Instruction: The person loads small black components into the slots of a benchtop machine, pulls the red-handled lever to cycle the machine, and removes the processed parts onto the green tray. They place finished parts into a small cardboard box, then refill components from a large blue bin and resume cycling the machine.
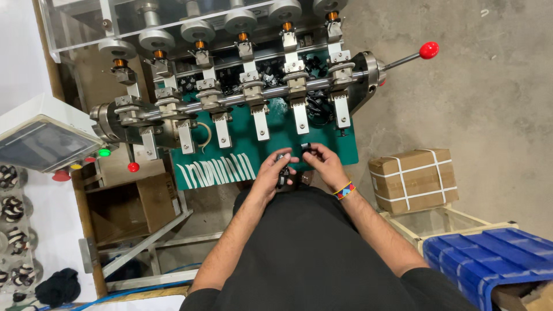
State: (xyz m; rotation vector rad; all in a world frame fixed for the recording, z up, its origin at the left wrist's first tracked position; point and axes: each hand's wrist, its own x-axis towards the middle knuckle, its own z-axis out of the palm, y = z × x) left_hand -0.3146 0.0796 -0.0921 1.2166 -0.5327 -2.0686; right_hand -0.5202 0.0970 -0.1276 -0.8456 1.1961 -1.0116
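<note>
Nearest the camera, at the bottom of the view, the person's dark shirt fills the middle, with both bare forearms reaching away toward the near edge of a green work mat [271,158]. Left hand [275,171] has its fingers curled narrow around a small black part [281,173] held just above that mat edge; how many pieces it holds I cannot tell. Right hand [324,164], with a coloured woven wristband [344,190] on the wrist, pinches a second small black piece [306,147] between thumb and fingertips, just beside the left hand and almost touching it. On the near left of the mat lies a row of thin white strips [216,169] fanned side by side. To the near right stand a blue plastic crate [489,262] and, a little farther, a cardboard box [413,178] tied with white straps, resting on the concrete floor. To the left sit a control panel [43,144] with a tilted screen and red, yellow and green buttons below it, and a brown open box [135,204] beneath. Farther out, across the mat, runs a winding machine [242,92] with a horizontal steel shaft, a row of white clamp arms hanging toward the mat, and copper-wound coils [243,37] set under round metal discs. At its far right a lever with a red ball knob [428,50] sticks out over the floor
</note>
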